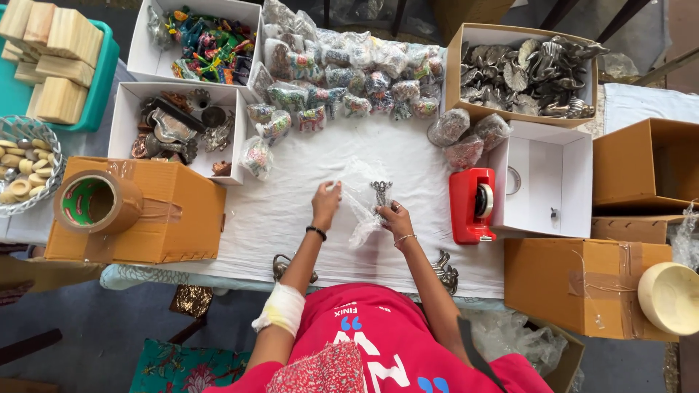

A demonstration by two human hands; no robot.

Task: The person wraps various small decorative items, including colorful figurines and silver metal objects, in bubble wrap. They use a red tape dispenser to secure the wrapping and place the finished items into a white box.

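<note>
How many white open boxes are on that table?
4. One upper left holds colourful trinkets; one below it holds dark metal pieces; one upper right holds silvery metal figures; one beside the red tape dispenser is nearly empty. Brown cartons excluded.

A single head-worn camera looks almost straight down from above the person, close enough that the red shirt [378,342] fills the bottom centre of the frame. It faces the white-covered table [291,218], which spans the middle. Both hands sit near centre: left hand [325,204], right hand [397,217]. Boxes line the upper edge and both sides. There is no second view to share anything.
</note>
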